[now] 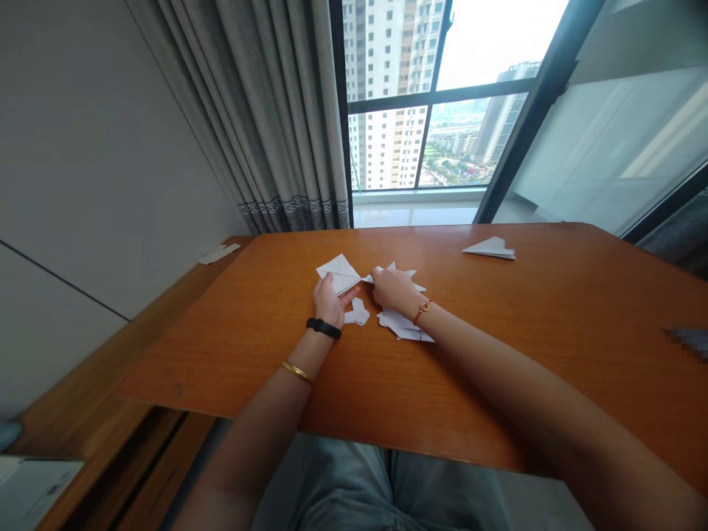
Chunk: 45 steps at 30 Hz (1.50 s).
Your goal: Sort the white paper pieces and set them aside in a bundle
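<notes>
On the orange-brown wooden table (pixel 498 354) my left hand (pixel 329 299) presses on the near corner of a folded white paper (pixel 338 273), fingers bent around its edge. My right hand (pixel 394 290) rests over a pile of white paper pieces (pixel 406 328), its fingers curled and pinching the paper's right tip. A small white scrap (pixel 357 313) lies between the two hands. A black band and a gold bangle circle my left wrist; a thin bracelet is on my right.
Another folded white paper (pixel 491 248) lies at the table's far right. A paper slip (pixel 220 253) sits on the wooden ledge at left. Grey curtains (pixel 276 110) and a window stand behind the table. A grey device (pixel 33 487) lies at lower left.
</notes>
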{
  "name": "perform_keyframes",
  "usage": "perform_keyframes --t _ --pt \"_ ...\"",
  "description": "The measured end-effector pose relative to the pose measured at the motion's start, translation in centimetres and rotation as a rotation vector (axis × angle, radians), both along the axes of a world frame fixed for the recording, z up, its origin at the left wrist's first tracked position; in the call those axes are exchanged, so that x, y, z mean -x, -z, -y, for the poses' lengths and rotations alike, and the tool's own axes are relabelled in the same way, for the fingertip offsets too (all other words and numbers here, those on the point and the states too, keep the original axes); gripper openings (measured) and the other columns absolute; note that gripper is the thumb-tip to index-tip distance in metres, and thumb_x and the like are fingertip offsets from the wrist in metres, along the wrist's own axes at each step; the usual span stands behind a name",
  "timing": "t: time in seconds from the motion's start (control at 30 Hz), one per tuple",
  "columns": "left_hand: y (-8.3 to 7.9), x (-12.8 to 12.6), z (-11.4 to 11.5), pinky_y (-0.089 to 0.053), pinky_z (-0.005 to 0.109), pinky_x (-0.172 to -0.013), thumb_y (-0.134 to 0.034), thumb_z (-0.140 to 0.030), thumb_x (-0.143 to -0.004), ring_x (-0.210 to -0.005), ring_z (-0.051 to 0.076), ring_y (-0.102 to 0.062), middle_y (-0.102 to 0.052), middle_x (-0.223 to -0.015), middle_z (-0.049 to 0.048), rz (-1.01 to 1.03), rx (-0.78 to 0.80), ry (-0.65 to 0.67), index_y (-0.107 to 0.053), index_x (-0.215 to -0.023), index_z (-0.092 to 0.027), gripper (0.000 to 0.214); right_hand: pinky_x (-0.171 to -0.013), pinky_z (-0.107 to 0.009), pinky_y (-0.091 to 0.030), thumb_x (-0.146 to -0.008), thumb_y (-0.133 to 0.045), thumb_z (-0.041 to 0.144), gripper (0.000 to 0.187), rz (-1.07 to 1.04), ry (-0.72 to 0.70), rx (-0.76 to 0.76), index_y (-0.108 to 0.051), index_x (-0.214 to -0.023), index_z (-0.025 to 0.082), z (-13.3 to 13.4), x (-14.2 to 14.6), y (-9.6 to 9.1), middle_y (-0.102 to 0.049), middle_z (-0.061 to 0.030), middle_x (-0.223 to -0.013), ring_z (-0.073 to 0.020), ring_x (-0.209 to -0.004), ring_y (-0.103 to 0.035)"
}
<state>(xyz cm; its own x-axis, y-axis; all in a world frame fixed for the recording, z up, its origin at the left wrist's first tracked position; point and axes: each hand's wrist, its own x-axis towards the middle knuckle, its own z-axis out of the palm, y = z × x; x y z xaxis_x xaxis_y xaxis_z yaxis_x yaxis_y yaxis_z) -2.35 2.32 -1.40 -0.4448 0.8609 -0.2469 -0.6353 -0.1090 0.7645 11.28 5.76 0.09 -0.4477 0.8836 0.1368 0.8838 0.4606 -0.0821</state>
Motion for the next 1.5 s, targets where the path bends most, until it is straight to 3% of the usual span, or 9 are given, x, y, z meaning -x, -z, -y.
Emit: perform_keyframes --t 0.1,0.23,0.37,0.6,0.8,0.93,1.03,1.27,1.5 --pt "-0.1 -0.3 0.2 -0.057 0.044 -0.07 -0.05 -0.028 -0.088 -0.075 0.021 -0.067 -0.065 -0.084 0.0086 0.042 0.071 0.108 -0.057 -0.098 -0.017 0.017 -0.078 -0.036 -0.047 -0.093 -0.035 0.024 0.033 -0.134 0.054 -0.067 -0.063 -0.106 0.015 1.1 -2.8 -0.9 -0.069 -0.0158 -0.099 -0.0268 -0.091 -0.065" --pt "-0.8 -2.1 0.9 -0.057 0.042 -0.066 -0.048 -0.028 -0.089 -0.077 0.026 -0.067 -0.067 -0.092 0.017 0.091 0.168 0.524 -0.06 -0.104 -0.011 0.026 -0.097 -0.038 -0.043 -0.094 -0.032 0.023 0.037 -0.549 -0.079 -0.315 -0.058 -0.121 0.02 3.4 -6.3 -1.1 -0.062 -0.0082 -0.124 -0.0224 -0.115 -0.055" --pt "-1.6 -4.3 1.7 -0.057 0.041 -0.067 -0.042 -0.026 -0.09 -0.083 0.026 -0.067 -0.068 -0.101 0.0157 0.072 0.07 0.747 -0.062 -0.109 -0.013 0.03 -0.108 -0.044 -0.034 -0.092 -0.039 0.02 0.037 -0.466 -0.298 -0.329 -0.058 -0.124 0.021 5.1 -8.0 0.4 -0.051 -0.0056 -0.137 -0.0231 -0.132 -0.039" --pt "-1.1 -5.4 2.7 -0.054 0.05 -0.078 -0.04 -0.05 -0.091 -0.098 0.029 -0.063 -0.066 -0.111 0.0132 0.047 -0.011 0.719 -0.062 -0.113 -0.019 0.044 -0.108 -0.049 -0.032 -0.088 -0.046 0.02 0.04 -0.354 -0.33 -0.261 -0.056 -0.127 0.024 5.7 -8.3 1.8 -0.048 -0.0062 -0.14 -0.0273 -0.133 -0.036" --pt "-0.8 -5.2 3.2 -0.056 0.046 -0.077 -0.059 -0.029 -0.086 -0.091 0.025 -0.065 -0.067 -0.104 0.0113 -0.049 -0.083 0.611 -0.062 -0.106 -0.018 0.024 -0.107 -0.051 -0.03 -0.085 -0.045 0.021 0.045 -0.58 -0.273 -0.236 -0.053 -0.129 0.025 6.2 -8.1 1.1 -0.042 -0.0075 -0.143 -0.0282 -0.134 -0.033" --pt "-0.5 -5.2 3.1 -0.052 0.041 -0.086 -0.061 -0.029 -0.084 -0.099 0.025 -0.063 -0.068 -0.106 0.0114 -0.088 -0.191 0.654 -0.065 -0.105 -0.016 0.025 -0.075 -0.038 -0.05 -0.083 -0.055 0.041 0.046 -0.997 -0.045 0.102 -0.054 -0.123 0.017 5.8 -8.1 1.0 -0.063 -0.0119 -0.111 -0.0229 -0.089 -0.06" --pt "-0.3 -5.3 3.0 -0.048 0.036 -0.092 -0.066 -0.029 -0.081 -0.103 0.025 -0.062 -0.069 -0.103 0.0106 -0.18 -0.289 0.689 -0.067 -0.101 -0.015 0.025 -0.056 -0.027 -0.043 -0.08 -0.058 0.049 0.04 -1.115 -0.035 0.391 -0.064 -0.099 0.015 5.5 -8.2 1.0 -0.064 -0.0039 -0.078 -0.0151 -0.063 -0.054" --pt "-0.7 -4.7 3.2 -0.051 0.039 -0.086 -0.064 -0.035 -0.082 -0.104 0.026 -0.062 -0.064 -0.116 0.0131 -0.043 -0.232 0.844 -0.061 -0.113 -0.018 0.035 -0.048 -0.023 -0.033 -0.069 -0.067 0.053 0.038 -1.195 -0.043 0.529 -0.06 -0.072 0.016 5.4 -8.5 0.2 -0.051 0.0034 -0.056 -0.0097 -0.05 -0.042" --pt "-0.7 -4.3 3.1 -0.053 0.042 -0.08 -0.056 -0.035 -0.088 -0.1 0.029 -0.063 -0.059 -0.123 0.0183 -0.004 -0.15 0.907 -0.057 -0.119 -0.015 0.037 -0.047 -0.023 -0.03 -0.067 -0.07 0.05 0.039 -1.256 -0.083 0.65 -0.065 -0.081 0.014 5.0 -8.7 0.4 -0.055 0.003 -0.059 -0.0081 -0.049 -0.042"
